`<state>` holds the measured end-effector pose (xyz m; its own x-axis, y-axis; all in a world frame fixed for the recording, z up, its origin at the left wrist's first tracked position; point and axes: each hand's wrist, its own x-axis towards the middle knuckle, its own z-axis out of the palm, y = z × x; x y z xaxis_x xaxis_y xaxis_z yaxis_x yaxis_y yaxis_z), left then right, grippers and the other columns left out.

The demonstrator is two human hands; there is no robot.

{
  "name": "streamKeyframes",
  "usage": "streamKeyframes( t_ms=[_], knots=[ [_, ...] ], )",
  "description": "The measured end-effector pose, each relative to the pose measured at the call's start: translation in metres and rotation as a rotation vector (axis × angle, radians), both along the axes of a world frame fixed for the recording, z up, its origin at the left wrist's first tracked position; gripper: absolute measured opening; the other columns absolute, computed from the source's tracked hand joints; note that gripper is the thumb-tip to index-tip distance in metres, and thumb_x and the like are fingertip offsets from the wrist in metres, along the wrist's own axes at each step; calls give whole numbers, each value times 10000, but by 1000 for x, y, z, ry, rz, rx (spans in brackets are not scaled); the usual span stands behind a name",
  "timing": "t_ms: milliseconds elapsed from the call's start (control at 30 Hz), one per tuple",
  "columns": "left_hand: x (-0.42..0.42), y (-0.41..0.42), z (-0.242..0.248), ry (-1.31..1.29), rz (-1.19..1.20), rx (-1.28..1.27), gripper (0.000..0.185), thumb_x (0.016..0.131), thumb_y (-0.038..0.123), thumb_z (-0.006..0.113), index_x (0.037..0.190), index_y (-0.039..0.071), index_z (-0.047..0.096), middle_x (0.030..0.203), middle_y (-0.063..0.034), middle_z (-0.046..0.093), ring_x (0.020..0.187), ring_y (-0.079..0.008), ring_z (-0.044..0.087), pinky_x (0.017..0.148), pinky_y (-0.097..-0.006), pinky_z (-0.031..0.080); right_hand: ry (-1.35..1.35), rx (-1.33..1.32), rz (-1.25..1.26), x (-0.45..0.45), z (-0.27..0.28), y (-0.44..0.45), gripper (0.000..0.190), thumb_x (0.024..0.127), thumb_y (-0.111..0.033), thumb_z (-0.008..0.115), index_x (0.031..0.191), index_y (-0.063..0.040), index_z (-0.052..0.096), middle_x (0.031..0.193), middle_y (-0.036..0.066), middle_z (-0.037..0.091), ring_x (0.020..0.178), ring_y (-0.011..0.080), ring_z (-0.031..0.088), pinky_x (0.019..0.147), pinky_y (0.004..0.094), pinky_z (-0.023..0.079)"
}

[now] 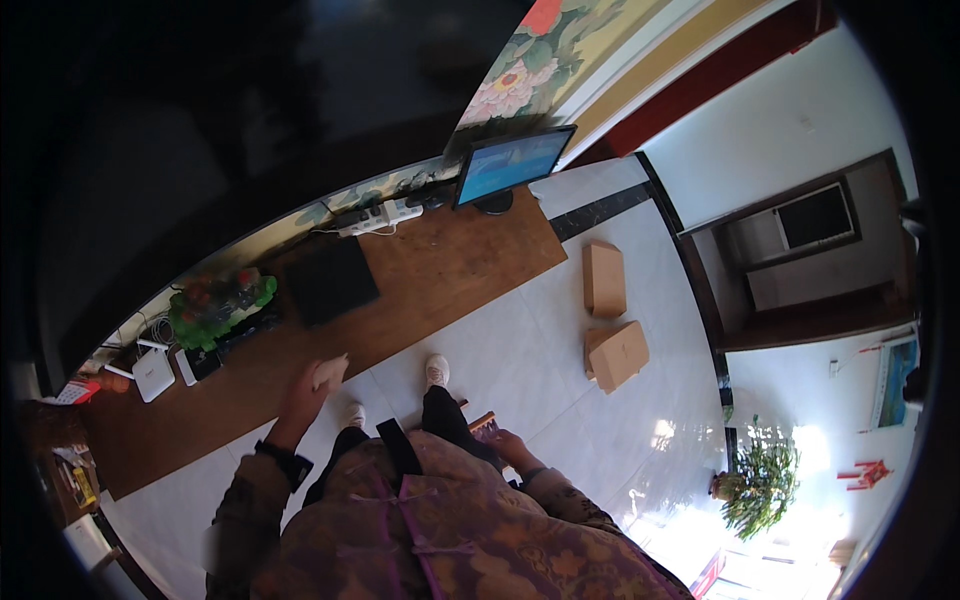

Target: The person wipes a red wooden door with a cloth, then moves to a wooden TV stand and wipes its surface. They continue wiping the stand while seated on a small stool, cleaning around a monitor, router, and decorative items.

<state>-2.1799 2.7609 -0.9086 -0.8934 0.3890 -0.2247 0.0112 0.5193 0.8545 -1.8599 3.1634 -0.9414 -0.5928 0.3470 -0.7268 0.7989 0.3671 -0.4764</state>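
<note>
My left hand (307, 382) is shut on a crumpled pale cloth (330, 372), held over the front edge of a long brown wooden cabinet top (450, 255). Low at my right side, my right hand (511, 448) grips the frame of a small wooden stool (482, 426), only part of which shows beside my leg. On the cabinet top, a dark square mat (332, 280) lies beyond my left hand. A monitor (515, 165) stands at the far end, near a white power strip (382, 219).
A white router (154, 373) and an artificial plant (217, 307) stand at the cabinet's left. Cardboard boxes (604, 279) sit on the tiled floor to the right. A potted plant (761, 480) is by the wall, and a large dark screen (225, 150) rises above the cabinet.
</note>
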Motion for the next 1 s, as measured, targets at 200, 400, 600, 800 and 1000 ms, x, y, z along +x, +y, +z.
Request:
streamKeyframes(
  t_ms=[200, 400, 600, 800, 1000],
  knots=[
    [-38, 147, 40, 320, -94, 7, 700, 836, 177, 784, 1442, 17, 471, 1481, -214, 466, 1352, -367, 470, 1146, -443, 360, -50, -244, 208, -72, 12, 82, 573, 870, -515, 706, 1193, -43, 680, 1165, 165, 708, 1117, 290, 660, 962, 371, 511],
    [22, 138, -12, -36, -342, -302, 599, 779, 268, 761, 1277, -17, 589, 1282, -243, 610, 1229, -399, 556, 1050, -453, 444, -189, -308, 684, -125, 19, 119, 620, 874, -495, 702, 1307, -57, 629, 1291, 170, 659, 1217, 317, 608, 1039, 404, 469],
    [124, 106, -31, -429, -623, -251, 397, 877, 255, 641, 1213, 45, 621, 1183, -248, 638, 1112, -418, 601, 964, -456, 488, -276, -378, 914, -140, 1, 106, 498, 875, -399, 663, 1242, -64, 645, 1253, 219, 647, 1208, 392, 586, 1014, 464, 463],
    [167, 95, -1, -668, -127, 144, 243, 942, 264, 569, 1022, 51, 653, 936, -162, 670, 959, -340, 661, 772, -428, 510, -347, -373, 834, -141, 10, 83, 369, 884, -329, 631, 1128, -58, 679, 1212, 232, 653, 1188, 424, 579, 990, 472, 468],
    [158, 61, 13, -676, -281, -40, 262, 963, 282, 562, 989, 37, 649, 932, -145, 677, 884, -269, 657, 756, -398, 502, -493, -362, 803, -161, 53, 61, 359, 946, -313, 590, 1158, -33, 669, 1197, 199, 674, 1174, 314, 616, 988, 428, 467]
  ],
)
